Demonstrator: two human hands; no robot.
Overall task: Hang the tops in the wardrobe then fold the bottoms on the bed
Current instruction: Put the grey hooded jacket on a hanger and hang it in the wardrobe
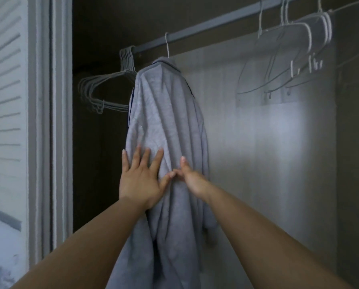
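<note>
On the rail, creased grey top hangs; left hand flat, right hand pinching.

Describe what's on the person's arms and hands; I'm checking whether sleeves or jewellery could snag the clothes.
Both forearms are bare all the way to the bottom edge of the picture, so no sleeves show. The left hand and the right hand wear no gloves, and no rings, watch or bracelets are visible on the fingers or wrists. The fingernails are short and look unpainted, though the dim light makes that hard to confirm.
</note>
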